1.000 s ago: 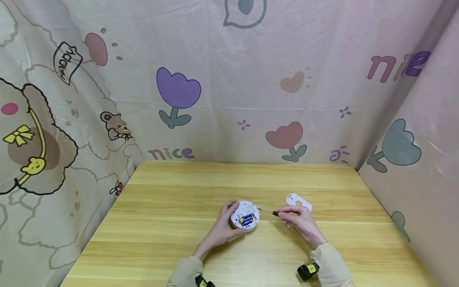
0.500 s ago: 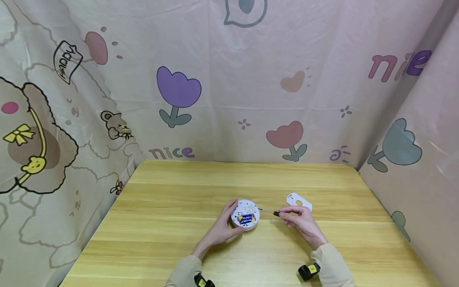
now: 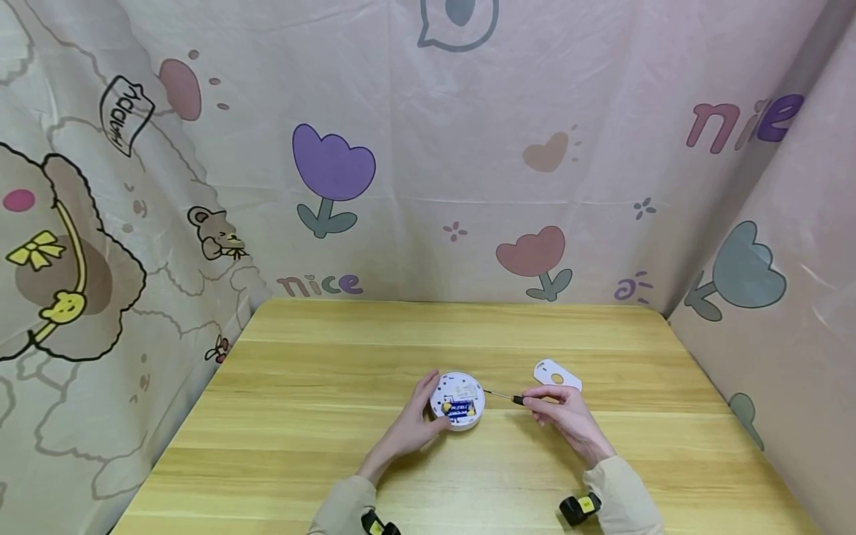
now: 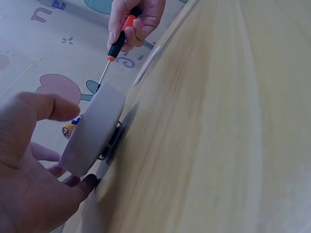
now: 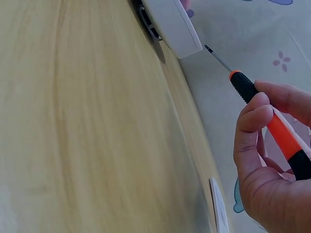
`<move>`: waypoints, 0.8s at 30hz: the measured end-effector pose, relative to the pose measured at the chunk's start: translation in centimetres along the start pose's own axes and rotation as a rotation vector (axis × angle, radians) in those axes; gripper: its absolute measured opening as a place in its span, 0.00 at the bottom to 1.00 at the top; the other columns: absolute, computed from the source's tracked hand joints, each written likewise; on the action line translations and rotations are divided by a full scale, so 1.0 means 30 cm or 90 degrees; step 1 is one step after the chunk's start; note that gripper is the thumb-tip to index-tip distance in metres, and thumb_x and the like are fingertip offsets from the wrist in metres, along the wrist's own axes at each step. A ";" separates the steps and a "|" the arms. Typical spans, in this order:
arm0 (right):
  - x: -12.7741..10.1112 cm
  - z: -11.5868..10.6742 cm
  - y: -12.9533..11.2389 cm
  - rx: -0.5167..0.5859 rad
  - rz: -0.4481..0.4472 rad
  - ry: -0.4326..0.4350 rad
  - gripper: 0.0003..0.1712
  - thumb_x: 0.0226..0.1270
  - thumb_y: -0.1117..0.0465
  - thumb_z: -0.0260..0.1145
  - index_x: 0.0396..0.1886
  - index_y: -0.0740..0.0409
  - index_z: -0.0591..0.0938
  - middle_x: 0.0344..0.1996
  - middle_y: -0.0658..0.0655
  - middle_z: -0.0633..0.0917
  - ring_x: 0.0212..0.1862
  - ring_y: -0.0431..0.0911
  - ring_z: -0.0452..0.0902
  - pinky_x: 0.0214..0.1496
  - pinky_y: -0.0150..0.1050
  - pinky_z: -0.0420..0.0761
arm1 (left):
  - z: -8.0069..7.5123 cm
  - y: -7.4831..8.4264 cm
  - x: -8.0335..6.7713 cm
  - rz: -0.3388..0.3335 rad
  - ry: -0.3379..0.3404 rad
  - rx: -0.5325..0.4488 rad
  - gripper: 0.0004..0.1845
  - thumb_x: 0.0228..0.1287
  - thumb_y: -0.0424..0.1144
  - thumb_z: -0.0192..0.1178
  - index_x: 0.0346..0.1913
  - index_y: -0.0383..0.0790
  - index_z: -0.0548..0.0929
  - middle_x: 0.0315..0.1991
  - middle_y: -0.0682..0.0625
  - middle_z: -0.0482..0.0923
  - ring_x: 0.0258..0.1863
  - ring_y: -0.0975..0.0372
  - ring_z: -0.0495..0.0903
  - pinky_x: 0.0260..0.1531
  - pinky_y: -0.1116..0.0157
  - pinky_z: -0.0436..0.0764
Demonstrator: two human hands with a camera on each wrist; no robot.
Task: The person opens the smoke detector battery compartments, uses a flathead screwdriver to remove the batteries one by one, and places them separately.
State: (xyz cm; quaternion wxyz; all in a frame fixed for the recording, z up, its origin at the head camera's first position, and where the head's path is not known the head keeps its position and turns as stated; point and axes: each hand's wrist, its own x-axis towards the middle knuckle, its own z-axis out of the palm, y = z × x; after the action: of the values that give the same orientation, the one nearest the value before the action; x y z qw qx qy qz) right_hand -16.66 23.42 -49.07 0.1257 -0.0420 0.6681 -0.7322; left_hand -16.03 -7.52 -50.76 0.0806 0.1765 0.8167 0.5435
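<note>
A round white smoke detector (image 3: 458, 386) lies on the wooden table with its battery side up. A blue-and-yellow battery (image 3: 459, 409) shows in its back. My left hand (image 3: 409, 427) holds the detector at its left rim, fingers on the far side and thumb on the near side. In the left wrist view, the detector's (image 4: 95, 128) slotted side faces the table. My right hand (image 3: 568, 417) pinches a screwdriver (image 5: 244, 86) with a black and orange handle. Its tip points at the detector's right rim, a small gap away in the right wrist view.
A white oblong mounting plate (image 3: 548, 370) with a round hole lies just beyond my right hand, partly hidden by it. The wooden table (image 3: 301, 386) ends at a printed curtain (image 3: 428, 148). A black wrist device (image 3: 579, 509) sits at my right sleeve.
The detector has turned slightly clockwise, so its battery lies more level. My left thumb has shifted back along the near rim. The right hand and screwdriver have moved slightly right.
</note>
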 end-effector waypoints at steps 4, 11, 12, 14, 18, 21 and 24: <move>0.003 -0.001 0.000 -0.023 -0.008 0.001 0.07 0.64 0.69 0.70 0.41 0.61 0.89 0.33 0.46 0.90 0.27 0.34 0.79 0.29 0.24 0.80 | 0.002 0.003 0.005 -0.002 0.000 -0.018 0.48 0.59 0.34 0.63 0.78 0.28 0.50 0.81 0.34 0.43 0.79 0.36 0.46 0.78 0.38 0.48; 0.002 0.005 -0.007 -0.088 -0.037 -0.005 0.14 0.64 0.70 0.69 0.45 0.78 0.84 0.31 0.45 0.89 0.26 0.34 0.78 0.28 0.24 0.80 | 0.002 0.009 0.004 0.001 0.001 -0.031 0.45 0.62 0.31 0.60 0.78 0.25 0.50 0.81 0.33 0.43 0.80 0.36 0.45 0.78 0.41 0.49; 0.001 0.008 -0.010 -0.101 -0.041 -0.005 0.17 0.64 0.69 0.69 0.46 0.80 0.82 0.30 0.45 0.89 0.25 0.34 0.77 0.27 0.25 0.80 | 0.002 0.009 0.004 0.002 0.002 -0.034 0.45 0.62 0.31 0.60 0.77 0.25 0.50 0.81 0.33 0.43 0.79 0.36 0.46 0.78 0.41 0.50; -0.001 0.012 -0.016 -0.130 -0.043 -0.004 0.19 0.63 0.69 0.70 0.47 0.82 0.81 0.28 0.44 0.88 0.24 0.34 0.77 0.27 0.25 0.79 | 0.002 0.010 0.005 -0.001 0.003 -0.038 0.44 0.62 0.30 0.60 0.77 0.25 0.50 0.81 0.33 0.43 0.79 0.36 0.46 0.78 0.42 0.51; -0.007 0.019 -0.033 -0.183 -0.052 -0.006 0.19 0.63 0.67 0.70 0.46 0.80 0.82 0.28 0.42 0.86 0.24 0.34 0.77 0.28 0.26 0.79 | 0.003 0.009 0.007 -0.007 0.008 -0.032 0.44 0.61 0.30 0.61 0.77 0.25 0.51 0.81 0.33 0.43 0.79 0.36 0.46 0.78 0.42 0.49; -0.011 0.023 -0.049 -0.202 -0.051 -0.010 0.18 0.63 0.67 0.71 0.45 0.79 0.82 0.30 0.43 0.86 0.25 0.34 0.78 0.29 0.27 0.79 | 0.004 0.008 0.010 -0.009 0.010 -0.018 0.44 0.62 0.31 0.60 0.77 0.25 0.51 0.81 0.33 0.43 0.79 0.36 0.46 0.79 0.41 0.47; -0.015 0.029 -0.067 -0.226 -0.049 -0.020 0.17 0.63 0.66 0.71 0.45 0.77 0.83 0.32 0.45 0.86 0.25 0.34 0.78 0.29 0.28 0.80 | 0.003 0.007 0.012 -0.008 0.012 -0.010 0.44 0.62 0.32 0.60 0.77 0.24 0.51 0.81 0.32 0.43 0.79 0.35 0.45 0.78 0.39 0.46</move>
State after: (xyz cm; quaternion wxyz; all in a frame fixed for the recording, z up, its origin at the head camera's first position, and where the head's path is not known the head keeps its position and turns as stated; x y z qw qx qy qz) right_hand -16.28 22.83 -46.94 0.0988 -0.1002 0.7825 -0.6066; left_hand -16.29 -7.22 -50.59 0.0773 0.1658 0.8142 0.5510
